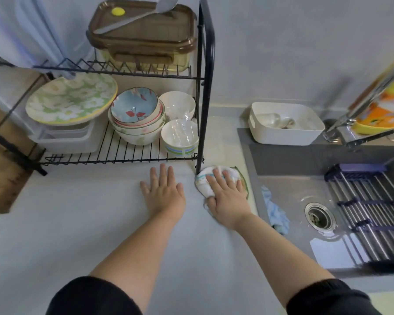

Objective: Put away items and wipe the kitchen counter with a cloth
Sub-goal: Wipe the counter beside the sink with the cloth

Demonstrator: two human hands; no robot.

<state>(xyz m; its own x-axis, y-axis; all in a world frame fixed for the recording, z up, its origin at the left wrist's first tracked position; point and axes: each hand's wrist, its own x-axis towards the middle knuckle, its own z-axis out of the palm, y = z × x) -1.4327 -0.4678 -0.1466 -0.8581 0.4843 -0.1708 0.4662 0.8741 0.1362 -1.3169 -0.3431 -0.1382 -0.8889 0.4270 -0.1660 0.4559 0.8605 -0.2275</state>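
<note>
A white cloth with a green edge point(204, 181) lies bunched on the pale kitchen counter point(77, 223), right at the foot of the black dish rack's post and beside the sink. My right hand point(228, 196) presses flat on top of the cloth, fingers spread over it and thumb curled around its near side. My left hand point(163, 192) rests palm down on the bare counter just left of the cloth, fingers apart, holding nothing.
A black two-tier dish rack point(201, 92) holds bowls, a flowered plate and a lidded container. A grey sink point(289, 201) on the right has a blue rag, a drain and a roll-up rack. A white tub point(284, 137) and faucet stand behind it.
</note>
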